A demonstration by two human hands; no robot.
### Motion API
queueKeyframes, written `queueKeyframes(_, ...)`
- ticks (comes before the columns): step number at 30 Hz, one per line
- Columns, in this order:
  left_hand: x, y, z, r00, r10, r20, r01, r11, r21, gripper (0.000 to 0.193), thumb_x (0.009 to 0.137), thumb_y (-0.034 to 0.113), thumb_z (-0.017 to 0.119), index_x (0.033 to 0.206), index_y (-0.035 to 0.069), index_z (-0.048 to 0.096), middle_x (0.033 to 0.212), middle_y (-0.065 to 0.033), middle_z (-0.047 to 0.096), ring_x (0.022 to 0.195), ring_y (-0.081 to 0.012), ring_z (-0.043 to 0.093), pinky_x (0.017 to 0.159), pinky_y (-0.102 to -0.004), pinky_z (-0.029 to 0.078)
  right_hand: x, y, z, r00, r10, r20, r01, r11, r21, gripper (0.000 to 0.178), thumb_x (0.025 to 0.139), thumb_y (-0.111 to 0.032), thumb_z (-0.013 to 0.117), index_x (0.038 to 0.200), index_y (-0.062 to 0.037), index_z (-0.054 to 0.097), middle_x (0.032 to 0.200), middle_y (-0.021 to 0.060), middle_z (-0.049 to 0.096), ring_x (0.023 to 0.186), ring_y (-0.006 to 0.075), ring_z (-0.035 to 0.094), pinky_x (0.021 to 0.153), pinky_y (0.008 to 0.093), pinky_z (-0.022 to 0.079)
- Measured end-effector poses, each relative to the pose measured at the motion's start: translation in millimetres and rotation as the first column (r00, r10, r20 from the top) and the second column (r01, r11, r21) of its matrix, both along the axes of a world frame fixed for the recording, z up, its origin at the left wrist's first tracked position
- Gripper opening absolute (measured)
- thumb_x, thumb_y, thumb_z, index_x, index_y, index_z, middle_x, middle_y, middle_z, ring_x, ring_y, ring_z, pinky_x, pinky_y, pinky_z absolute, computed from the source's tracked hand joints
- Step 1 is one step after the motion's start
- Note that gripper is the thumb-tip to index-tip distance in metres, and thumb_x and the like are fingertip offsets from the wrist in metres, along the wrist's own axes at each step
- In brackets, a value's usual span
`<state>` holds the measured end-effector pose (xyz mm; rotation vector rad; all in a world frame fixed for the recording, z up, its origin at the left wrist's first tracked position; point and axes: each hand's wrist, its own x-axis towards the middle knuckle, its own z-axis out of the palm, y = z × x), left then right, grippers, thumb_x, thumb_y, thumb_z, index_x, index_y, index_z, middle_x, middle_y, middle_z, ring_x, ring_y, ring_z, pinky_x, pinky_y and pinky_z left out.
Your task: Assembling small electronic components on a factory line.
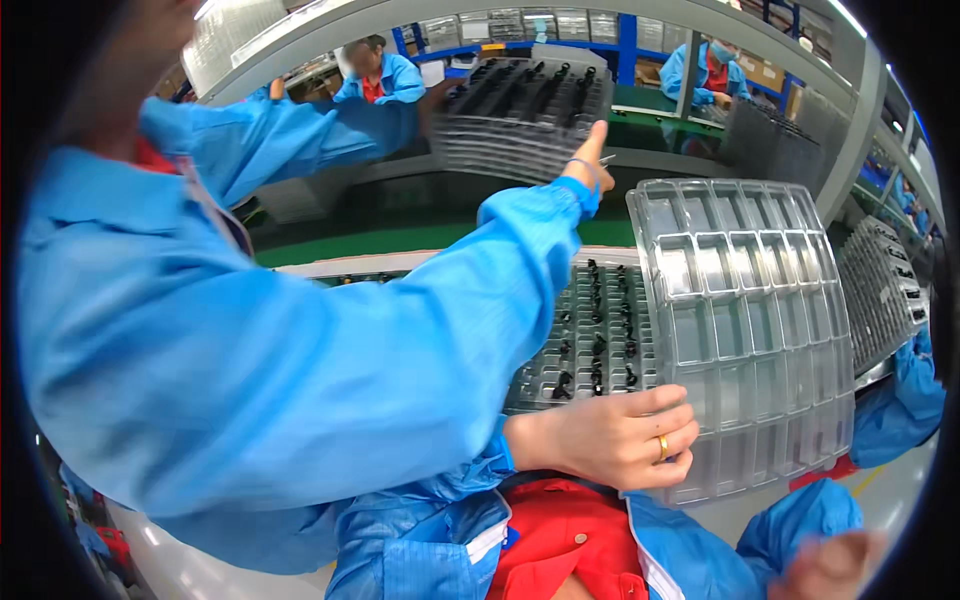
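My left hand, with a gold ring on one finger, is closed at the lower left edge of a clear plastic tray. The tray stands tilted up, its rows of rectangular pockets bare. Low at the right, my right hand is smeared by motion, apart from the tray; its fingers cannot be made out. Partly behind the clear tray lies another compartmented tray with rows of small black parts. A co-worker's blue sleeve crosses over part of it.
Close on my left, a co-worker's hands carry a stack of clear trays with black parts on top. A green conveyor belt runs beyond the bench. More tray stacks stand at right, near grey frame posts. Other people sit across.
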<state>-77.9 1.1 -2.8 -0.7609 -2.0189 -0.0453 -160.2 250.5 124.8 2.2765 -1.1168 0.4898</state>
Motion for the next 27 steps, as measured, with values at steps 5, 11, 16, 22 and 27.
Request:
queueKeyframes(5, 8.9, -28.9, 12.0, 0.994, -0.107, 0.016, 0.106, 0.993, 0.055, 0.010, 0.071, 0.012, 0.058, 0.078, 0.012, 0.051, 0.087, -0.0043, 0.057, 0.084, -0.0173, 0.056, 0.083, -0.0333, 0.045, 15.9, -47.9, -27.9, 0.707, -0.707, 0.008, 0.688, 0.690, 0.224, 0.048, 0.051, -0.036, 0.071, 0.086, -0.0053, 0.060, 0.090, 0.0113, 0.054, 0.079, 0.0302, 0.052, 0.068, 0.0441, 0.040)
queueKeyframes(11, 24.1, -58.9, 26.6, 0.989, -0.144, 0.019, 0.140, 0.982, 0.128, 0.010, 0.072, 0.014, 0.058, 0.078, 0.015, 0.051, 0.087, -0.0026, 0.057, 0.087, -0.0149, 0.056, 0.085, -0.0347, 0.044, 48.8, -67.4, -31.5, 0.702, -0.707, 0.082, 0.670, 0.695, 0.262, 0.034, 0.048, -0.020, 0.067, 0.075, -0.0015, 0.060, 0.075, 0.0100, 0.051, 0.069, 0.0261, 0.051, 0.055, 0.0371, 0.035)
queueKeyframes(16, 38.7, -85.1, 30.9, 0.979, -0.186, 0.089, 0.170, 0.973, 0.155, 0.023, 0.073, 0.016, 0.059, 0.096, 0.020, 0.058, 0.106, -0.0030, 0.057, 0.100, -0.0153, 0.055, 0.090, -0.0373, 0.040, 80.1, -85.9, -34.9, 0.582, -0.810, 0.076, 0.805, 0.587, 0.090, 0.026, 0.049, -0.010, 0.064, 0.071, 0.0011, 0.058, 0.068, 0.0090, 0.048, 0.064, 0.0245, 0.048, 0.051, 0.0337, 0.033)
queueKeyframes(22, 83.6, -124.0, 9.4, 0.961, -0.218, 0.169, 0.177, 0.958, 0.227, 0.032, 0.072, 0.015, 0.061, 0.104, 0.021, 0.060, 0.106, -0.0021, 0.058, 0.100, -0.0174, 0.057, 0.090, -0.0388, 0.039, 111.2, -112.4, -56.3, 0.453, -0.862, 0.227, 0.885, 0.405, -0.229, 0.021, 0.056, 0.007, 0.066, 0.075, 0.0063, 0.057, 0.072, 0.0126, 0.050, 0.064, 0.0264, 0.047, 0.055, 0.0342, 0.037)
queueKeyframes(27, 129.3, -144.2, 2.2, 0.952, -0.265, 0.155, 0.222, 0.943, 0.249, 0.026, 0.068, 0.011, 0.063, 0.093, 0.014, 0.064, 0.074, 0.0009, 0.057, 0.080, -0.0154, 0.061, 0.080, -0.0350, 0.046, 120.1, -105.5, -52.9, 0.408, -0.881, 0.241, 0.844, 0.263, -0.468, 0.029, 0.062, 0.013, 0.066, 0.090, 0.0105, 0.059, 0.083, 0.0172, 0.056, 0.076, 0.0311, 0.054, 0.070, 0.0399, 0.045)
